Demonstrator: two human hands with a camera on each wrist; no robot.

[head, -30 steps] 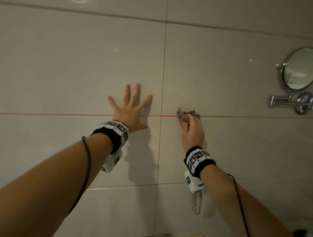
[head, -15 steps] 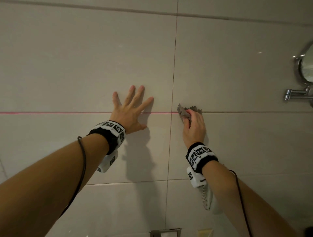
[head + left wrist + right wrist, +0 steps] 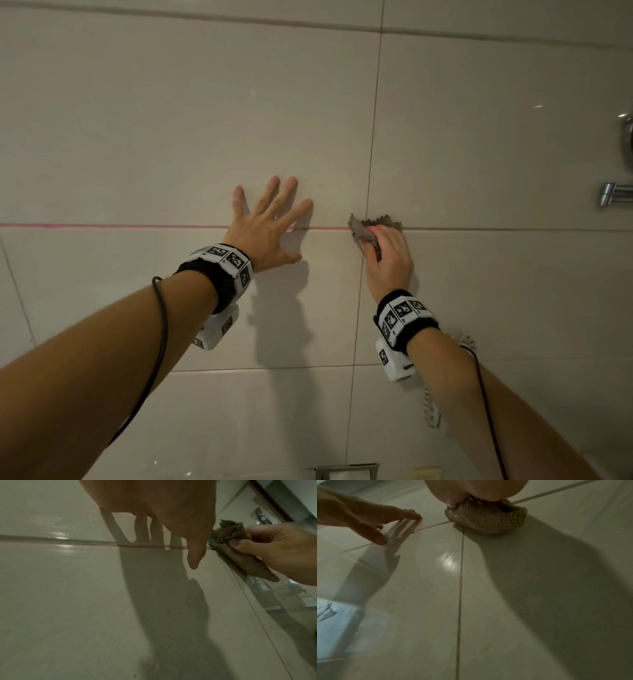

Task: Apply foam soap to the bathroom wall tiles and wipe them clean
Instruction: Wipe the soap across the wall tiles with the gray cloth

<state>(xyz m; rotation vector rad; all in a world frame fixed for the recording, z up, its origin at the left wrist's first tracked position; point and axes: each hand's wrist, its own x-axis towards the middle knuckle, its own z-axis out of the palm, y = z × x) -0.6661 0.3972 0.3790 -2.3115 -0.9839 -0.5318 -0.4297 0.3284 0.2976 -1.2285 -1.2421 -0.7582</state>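
A bunched grey-brown cloth (image 3: 368, 230) is pressed to the wall tiles (image 3: 205, 120) where the grout lines cross, pinched under the curled fingers of the right hand (image 3: 388, 262). Just beside it, the left hand (image 3: 265, 229) lies flat with fingers spread on the tile
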